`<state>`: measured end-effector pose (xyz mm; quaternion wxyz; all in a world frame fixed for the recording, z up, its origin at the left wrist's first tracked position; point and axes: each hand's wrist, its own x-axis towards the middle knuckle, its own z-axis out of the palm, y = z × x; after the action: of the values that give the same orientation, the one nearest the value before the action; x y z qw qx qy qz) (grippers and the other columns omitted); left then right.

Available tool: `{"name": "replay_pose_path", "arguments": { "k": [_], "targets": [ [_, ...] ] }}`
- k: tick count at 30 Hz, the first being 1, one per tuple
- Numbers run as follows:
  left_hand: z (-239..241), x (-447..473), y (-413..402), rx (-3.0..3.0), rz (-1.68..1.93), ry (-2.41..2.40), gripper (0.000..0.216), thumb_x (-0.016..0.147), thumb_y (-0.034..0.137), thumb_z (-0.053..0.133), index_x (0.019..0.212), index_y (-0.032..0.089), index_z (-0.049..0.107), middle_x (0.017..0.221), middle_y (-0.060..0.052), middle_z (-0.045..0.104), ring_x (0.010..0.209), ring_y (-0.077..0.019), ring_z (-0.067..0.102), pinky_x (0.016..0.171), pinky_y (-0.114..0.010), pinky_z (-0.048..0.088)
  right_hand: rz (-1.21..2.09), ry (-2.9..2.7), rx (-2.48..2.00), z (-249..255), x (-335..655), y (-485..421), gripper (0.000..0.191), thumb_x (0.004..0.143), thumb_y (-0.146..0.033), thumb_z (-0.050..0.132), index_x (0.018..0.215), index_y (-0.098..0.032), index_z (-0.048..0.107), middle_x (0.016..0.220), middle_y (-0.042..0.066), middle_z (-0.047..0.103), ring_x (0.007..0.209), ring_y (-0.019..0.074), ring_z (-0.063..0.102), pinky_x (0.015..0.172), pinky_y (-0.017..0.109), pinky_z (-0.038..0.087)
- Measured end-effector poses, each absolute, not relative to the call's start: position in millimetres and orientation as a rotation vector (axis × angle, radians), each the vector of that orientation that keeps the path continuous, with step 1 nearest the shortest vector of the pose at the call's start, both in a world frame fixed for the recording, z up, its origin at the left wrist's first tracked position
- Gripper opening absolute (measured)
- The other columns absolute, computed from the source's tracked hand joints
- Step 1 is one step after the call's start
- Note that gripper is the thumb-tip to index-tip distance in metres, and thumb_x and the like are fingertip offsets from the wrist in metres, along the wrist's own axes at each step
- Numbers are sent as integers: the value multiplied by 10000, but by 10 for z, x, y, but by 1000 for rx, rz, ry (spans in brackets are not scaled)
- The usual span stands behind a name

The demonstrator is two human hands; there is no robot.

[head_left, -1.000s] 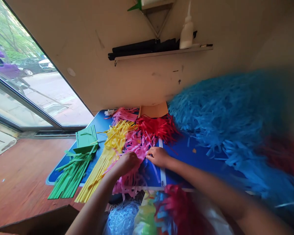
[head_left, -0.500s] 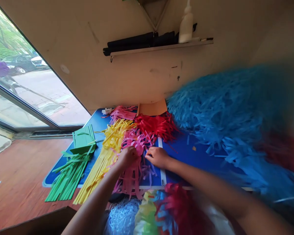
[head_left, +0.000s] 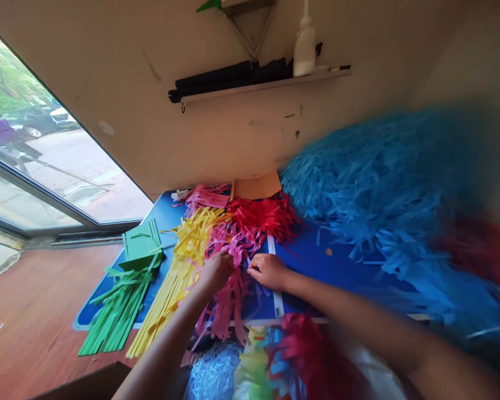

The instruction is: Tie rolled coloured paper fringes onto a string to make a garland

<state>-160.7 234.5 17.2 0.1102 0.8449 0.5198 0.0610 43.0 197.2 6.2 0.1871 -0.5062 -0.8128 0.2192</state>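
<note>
My left hand (head_left: 217, 271) is closed over the pink paper fringe (head_left: 229, 303), whose cut strips hang below the fingers toward the near table edge. A short way to the right, my right hand (head_left: 270, 271) is closed in a pinch; what lies between its fingertips is too small or hidden to name. Loose pink and lilac curls lie beyond and between the hands. Yellow paper fringe (head_left: 179, 272) lies left of my left hand, partly under that forearm. Red paper fringe (head_left: 264, 214) sits just beyond the hands.
The blue table (head_left: 312, 272) also bears green paper fringe (head_left: 119, 305) and a big blue fringe pile (head_left: 370, 172). Nearer me are pale shredded paper (head_left: 214, 369) and dark red fringe (head_left: 302, 344). A wall shelf (head_left: 266, 86) holds a white bottle (head_left: 305, 53). Glass door (head_left: 66, 150) at left.
The view has tilted slightly up, so the table and wall sit a little lower. My hands stay close together at the pink fringe, the right one slightly farther from the left.
</note>
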Motion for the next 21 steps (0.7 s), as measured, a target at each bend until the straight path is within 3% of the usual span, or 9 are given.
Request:
{"name": "replay_pose_path", "arguments": {
  "k": [5,11,17,21],
  "targets": [
    [141,-1611,2319,2474,195,1592,134,802,120,621,683,178,600,792,-23,632,771,-156,601,685,-258,433,605,-2283,-1423,65,424,1971,171,904,-243,606,921,-180,764,933,50,740,895,171,667,752,236,449],
    [138,-1635,2305,2423,238,1610,91,795,164,617,707,176,640,752,-19,656,670,-145,594,636,-252,425,577,-2267,-1403,13,353,2006,177,898,-275,615,991,-204,747,1022,34,737,956,171,667,793,236,457],
    [222,-1705,2247,2393,332,1485,175,849,188,568,816,214,738,878,-30,746,824,-162,683,762,-253,490,484,-2277,-1433,28,322,2017,205,920,-268,555,946,-175,736,973,76,727,917,209,653,799,299,448],
    [236,-1749,2200,2364,411,1553,233,881,274,526,895,219,752,917,-49,744,809,-171,684,735,-263,501,380,-2368,-1308,71,344,1971,254,911,-257,529,1086,-159,685,1109,123,680,1056,256,578,906,379,404]
  ]
}}
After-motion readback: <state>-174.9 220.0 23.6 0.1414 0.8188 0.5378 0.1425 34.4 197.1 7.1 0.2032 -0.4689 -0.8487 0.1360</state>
